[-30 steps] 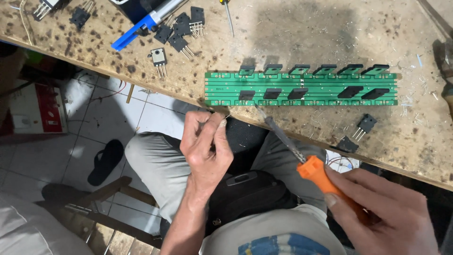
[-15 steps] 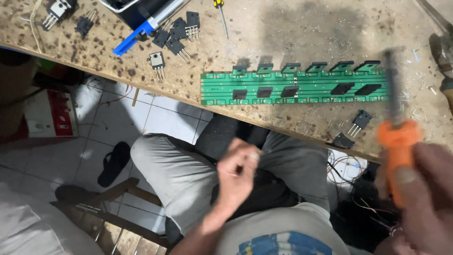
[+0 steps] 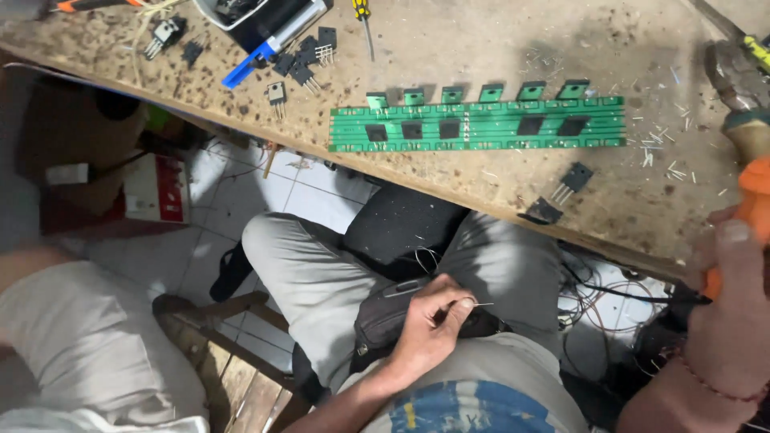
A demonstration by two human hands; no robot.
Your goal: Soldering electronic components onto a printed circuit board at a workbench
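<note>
Desk (image 3: 497, 48) carrying a green circuit board (image 3: 478, 124) and loose black parts; left hand (image 3: 429, 325) over the lap pinching a thin wire (image 3: 481, 305); right hand (image 3: 734, 321) gripping an orange-handled tool (image 3: 754, 192) at the desk's edge.

Thin metal pin (image 3: 481, 304), pinched between fingertips of the left hand (image 3: 429, 325) over the lap, pointing toward 3 o'clock. Orange-handled tool (image 3: 750, 200), upright in the closed right hand (image 3: 734, 321), at the bench's 3 o'clock edge.
</note>
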